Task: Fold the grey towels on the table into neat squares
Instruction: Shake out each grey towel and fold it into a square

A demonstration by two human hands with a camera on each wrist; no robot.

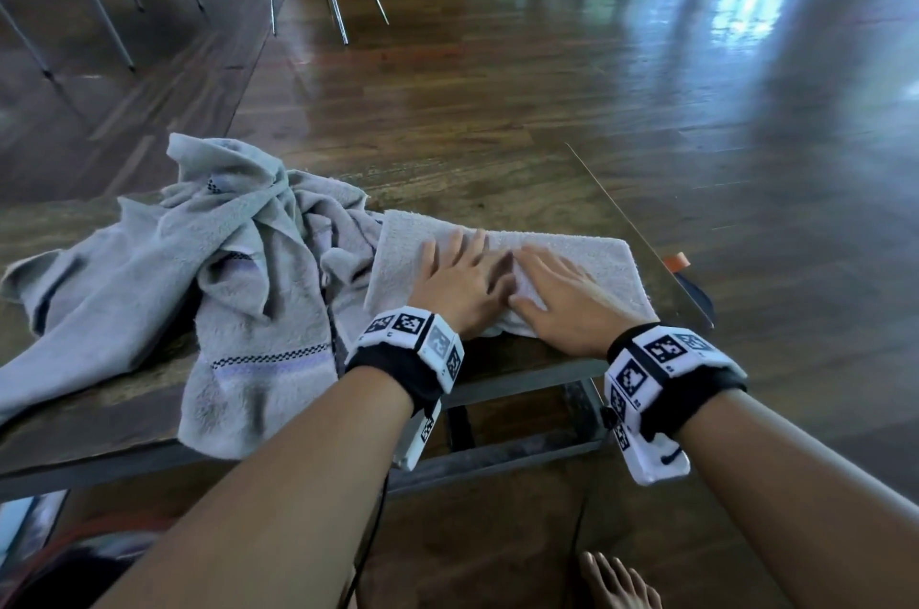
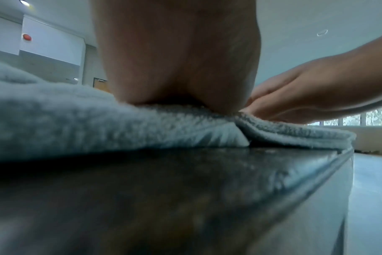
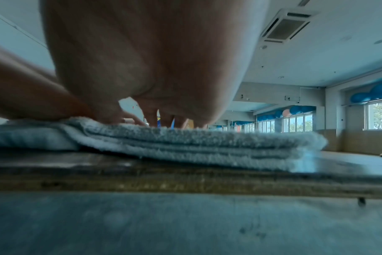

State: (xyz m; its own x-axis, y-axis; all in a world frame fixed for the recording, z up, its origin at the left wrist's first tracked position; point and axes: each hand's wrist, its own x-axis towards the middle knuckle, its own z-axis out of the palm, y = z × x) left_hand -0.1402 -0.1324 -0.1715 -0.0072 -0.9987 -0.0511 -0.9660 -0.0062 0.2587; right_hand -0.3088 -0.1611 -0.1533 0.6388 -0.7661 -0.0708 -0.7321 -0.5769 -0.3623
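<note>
folded towel (image 1: 572, 255) lies flat under left hand (image 1: 460, 280) and right hand (image 1: 562, 295) | long axis left-right along table (image 1: 497, 191) | grip: both flat, fingers straight, pressing

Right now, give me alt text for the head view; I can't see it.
Both hands, left hand and right hand, press flat side by side on a folded grey towel at the table's right end. Crumpled grey towels lie heaped to its left, one hanging over the near edge.

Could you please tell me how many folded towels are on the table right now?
1: the folded towel lies under both hands at the table's right end. The crumpled pile to its left could hide others.
</note>
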